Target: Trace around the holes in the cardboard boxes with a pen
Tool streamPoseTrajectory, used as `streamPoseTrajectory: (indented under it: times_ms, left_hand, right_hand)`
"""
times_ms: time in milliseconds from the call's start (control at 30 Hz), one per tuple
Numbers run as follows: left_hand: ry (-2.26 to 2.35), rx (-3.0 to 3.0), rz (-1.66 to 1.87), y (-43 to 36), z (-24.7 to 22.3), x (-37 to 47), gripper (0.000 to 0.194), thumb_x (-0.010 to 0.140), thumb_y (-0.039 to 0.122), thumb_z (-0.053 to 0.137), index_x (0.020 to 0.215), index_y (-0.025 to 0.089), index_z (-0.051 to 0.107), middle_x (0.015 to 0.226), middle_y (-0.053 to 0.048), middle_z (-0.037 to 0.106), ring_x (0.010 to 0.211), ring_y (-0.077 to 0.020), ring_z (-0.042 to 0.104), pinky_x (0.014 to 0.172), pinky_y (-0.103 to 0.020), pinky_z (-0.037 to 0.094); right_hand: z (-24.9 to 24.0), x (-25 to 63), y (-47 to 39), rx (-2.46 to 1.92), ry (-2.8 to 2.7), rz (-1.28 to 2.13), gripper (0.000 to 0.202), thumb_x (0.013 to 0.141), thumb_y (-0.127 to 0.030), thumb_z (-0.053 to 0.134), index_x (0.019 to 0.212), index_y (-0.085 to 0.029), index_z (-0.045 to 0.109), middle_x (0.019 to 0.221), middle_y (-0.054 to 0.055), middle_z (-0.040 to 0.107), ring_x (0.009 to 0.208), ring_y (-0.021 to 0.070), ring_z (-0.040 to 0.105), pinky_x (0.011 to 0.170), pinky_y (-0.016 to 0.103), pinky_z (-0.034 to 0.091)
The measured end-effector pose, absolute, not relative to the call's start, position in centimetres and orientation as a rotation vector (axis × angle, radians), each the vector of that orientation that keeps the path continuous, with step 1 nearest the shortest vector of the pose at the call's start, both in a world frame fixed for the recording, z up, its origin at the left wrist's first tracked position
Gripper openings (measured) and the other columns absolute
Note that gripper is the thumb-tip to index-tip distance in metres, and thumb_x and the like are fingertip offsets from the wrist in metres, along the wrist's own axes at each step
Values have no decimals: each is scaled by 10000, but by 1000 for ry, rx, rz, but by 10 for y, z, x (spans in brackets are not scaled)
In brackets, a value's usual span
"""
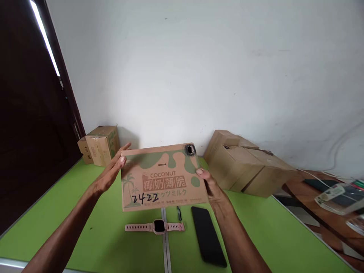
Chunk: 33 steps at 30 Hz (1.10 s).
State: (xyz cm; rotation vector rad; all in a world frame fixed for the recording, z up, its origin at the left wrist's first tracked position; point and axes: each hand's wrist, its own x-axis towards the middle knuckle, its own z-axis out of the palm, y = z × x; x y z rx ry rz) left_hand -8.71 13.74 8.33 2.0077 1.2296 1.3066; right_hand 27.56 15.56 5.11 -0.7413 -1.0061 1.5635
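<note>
Between my two hands is a cardboard box [167, 167], its printed face turned toward me, with "COCONUT" and a handwritten "2422" on it. My left hand [112, 170] presses on its left edge, thumb in front. At the right edge my right hand [210, 185] grips it, thumb on the front and the other fingers hidden behind. A dark-rimmed hole shows in the box's upper right corner. Below the box, a pink smartwatch [159, 226] lies flat with its strap spread out. Nearby are a black phone [209, 237] and a small dark stick-like item [179, 213].
Two cardboard boxes [102, 146] stand at the back left of the green table [65, 220]. Several more boxes [241, 163] are grouped at the back right, against the white wall [187, 76]. Beyond the right edge is a brown wooden surface [301, 197] with clutter.
</note>
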Motion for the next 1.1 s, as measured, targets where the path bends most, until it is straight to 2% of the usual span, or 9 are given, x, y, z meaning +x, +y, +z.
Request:
streamPoseTrajectory:
  times_ms: [167,267,333,433,533,667,800,933,1100]
  left_hand:
    - [1270,1885,1086,158,84,-101,837,980,843,507,1606,295,599,1720,-181,514,1598,-512,443,1221,-774,429]
    - [1307,1910,957,172,89,-96,954,866,826,707,1652,315,535,1780,-199,412,1612,-558,392,1182,-831,421]
    - [1222,1920,862,181,94,-86,1045,812,807,777,1686,314,486,1778,-204,417,1608,-553,404,1174,-814,444]
    - [1083,1909,773,193,103,-68,1001,812,827,749,1653,325,541,1707,-158,543,1567,-502,497,1196,-716,486]
    - [992,1878,759,199,106,-53,907,858,830,687,1602,318,605,1678,-123,586,1554,-462,525,1202,-610,514]
    - [948,1808,790,198,99,-43,926,861,778,710,1625,275,562,1618,-153,633,1436,-446,633,1138,-588,559]
    - [942,1746,870,193,86,-37,943,879,714,720,1662,239,495,1656,-173,581,1456,-439,602,1163,-600,528]
    - [974,1679,952,189,75,-32,1019,862,712,717,1707,241,399,1671,-194,540,1485,-446,567,1181,-615,499]
    - [991,1608,1034,179,68,-30,1082,816,686,765,1723,261,356,1638,-176,562,1466,-436,580,1198,-602,490]
  right_hand:
    - [90,282,176,-705,-1419,1444,928,723,-477,912,1580,-322,592,1557,99,683,1463,446,595,1127,590,549]
    - [106,279,188,-750,-1630,1408,1068,706,-415,945,1672,-349,494,1669,113,575,1492,456,552,1153,608,522]
    - [113,271,194,-767,-1735,1419,1093,701,-394,956,1685,-353,483,1682,116,554,1500,455,539,1161,607,514]
    - [116,257,202,-704,-1787,1551,1003,734,-377,926,1654,-319,532,1609,119,620,1475,430,574,1141,584,539]
    - [109,248,212,-611,-1746,1711,897,765,-357,885,1608,-306,582,1520,115,686,1353,401,679,1035,558,618]
    - [97,246,225,-618,-1722,1735,909,735,-324,905,1591,-310,600,1497,116,699,1274,381,725,954,517,659]
    - [103,246,226,-691,-1808,1688,962,740,-387,929,1625,-287,564,1526,131,683,1318,391,700,994,507,643]
    - [118,240,219,-842,-1821,1598,898,748,-384,949,1579,-279,626,1554,153,663,1327,443,686,1063,621,596]
    - [121,226,210,-900,-1731,1418,704,679,-306,1028,1344,-338,800,1502,88,702,1538,500,475,1244,702,417]
